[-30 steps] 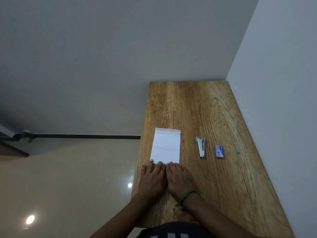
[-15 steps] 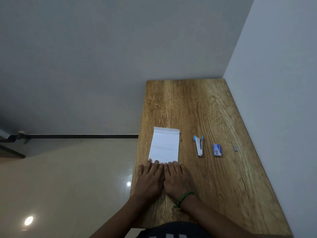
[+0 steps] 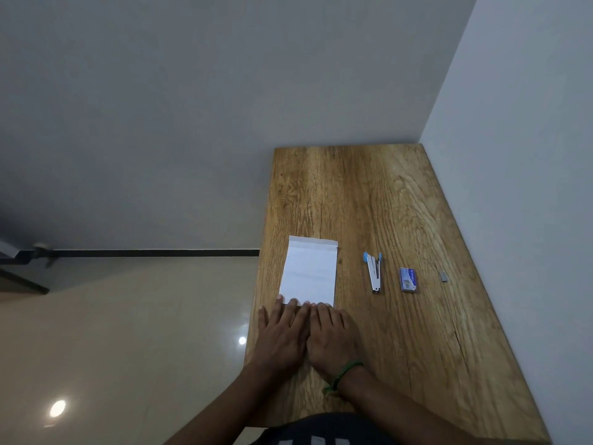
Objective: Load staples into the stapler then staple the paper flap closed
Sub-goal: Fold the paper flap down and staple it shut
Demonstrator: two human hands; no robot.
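Head view: left hand [image 3: 282, 338] and right hand [image 3: 330, 338] flat, side by side, fingers straight, tips on near edge of paper [image 3: 309, 274], holding nothing. Pose barely altered over last second. Paper flat on wooden table [image 3: 417, 348], flap [image 3: 313, 243] at far end. Stapler [image 3: 373, 273], staple box [image 3: 407, 279] and loose staple strip [image 3: 443, 276] lie apart to right, untouched — loading judged not yet begun.

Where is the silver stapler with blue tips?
In the head view, the silver stapler with blue tips lies on the wooden table, right of the white paper and left of the blue staple box.
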